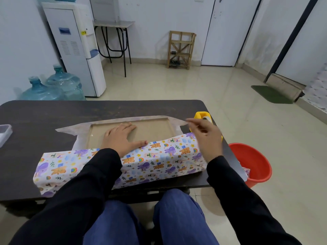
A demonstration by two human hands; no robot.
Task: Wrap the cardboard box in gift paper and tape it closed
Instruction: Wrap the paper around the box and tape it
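My left hand (120,137) lies flat, fingers straight, on the box (154,128). If I lift it, the paper (159,156) slips. I cannot tell the right hand (207,137) fingers.

You have one cardboard box (152,129), one gift paper sheet (159,161), one tape dispenser (201,115), one bucket (254,156), two water jugs (65,84).

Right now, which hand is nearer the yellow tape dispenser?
Right. The right hand is raised just in front of the yellow tape dispenser, overlapping it; the left hand lies flat on the cardboard box, off to the dispenser's left.
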